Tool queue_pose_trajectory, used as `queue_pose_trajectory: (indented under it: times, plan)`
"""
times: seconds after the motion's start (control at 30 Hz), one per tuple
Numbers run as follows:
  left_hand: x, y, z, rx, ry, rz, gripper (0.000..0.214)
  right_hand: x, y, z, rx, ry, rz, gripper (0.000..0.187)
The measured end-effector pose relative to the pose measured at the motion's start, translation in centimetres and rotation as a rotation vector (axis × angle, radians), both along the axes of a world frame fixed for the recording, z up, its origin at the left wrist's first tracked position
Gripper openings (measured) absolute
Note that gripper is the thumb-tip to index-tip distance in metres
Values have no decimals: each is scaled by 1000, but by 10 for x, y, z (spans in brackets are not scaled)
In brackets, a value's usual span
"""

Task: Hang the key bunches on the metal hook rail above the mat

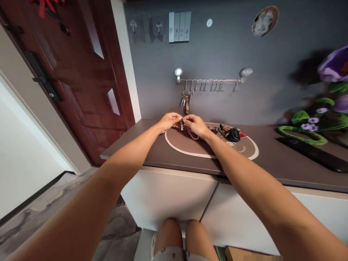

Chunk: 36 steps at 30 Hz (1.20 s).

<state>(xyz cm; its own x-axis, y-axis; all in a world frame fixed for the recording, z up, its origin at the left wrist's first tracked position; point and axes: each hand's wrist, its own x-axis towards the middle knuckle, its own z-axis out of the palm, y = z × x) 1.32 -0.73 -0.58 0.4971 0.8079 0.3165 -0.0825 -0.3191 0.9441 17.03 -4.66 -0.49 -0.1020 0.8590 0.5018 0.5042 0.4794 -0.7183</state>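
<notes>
One dark countertop (130, 145) at frame centre bears an oval mat (187, 152), above which the left hand (169, 122) and right hand (195, 125) pinch, fingertips pressed together, a small, light, stiff key fob (182, 122) on a limp pink cord (193, 136), best gripped by its rigid body.

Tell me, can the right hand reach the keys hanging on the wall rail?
Probably yes. The right hand is just below the keys with only bare wall between, though it would likely have to let go of the small dark object it shares with the left hand.
</notes>
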Motion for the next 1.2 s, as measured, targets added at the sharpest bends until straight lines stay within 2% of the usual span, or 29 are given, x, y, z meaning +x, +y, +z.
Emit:
queue_pose_trajectory:
  times: [0.13, 0.27, 0.57, 0.87, 1.03, 1.2]
  plan:
    - [0, 2, -2, 23, -1, -36, 22, 2, 6, -3, -36, 112, 48, 18]
    - [0, 3, -2, 20, -12, -30, 23, 4, 9, -5, -25, 137, 65, 23]
    - [3, -1, 0, 10, -31, 29, 24, 0, -1, 1, -106, 293, 104, 23]
    - [10, -11, 7, -16, -49, 59, 21, 3, -1, 0, -39, 344, 16, 27]
    - [21, -14, 21, -65, -38, 185, 12, 8, 1, 5, -2, 410, -18, 27]
    - [33, -11, 31, -42, 45, 348, 12, 17, 8, 17, 28, 461, -74, 28]
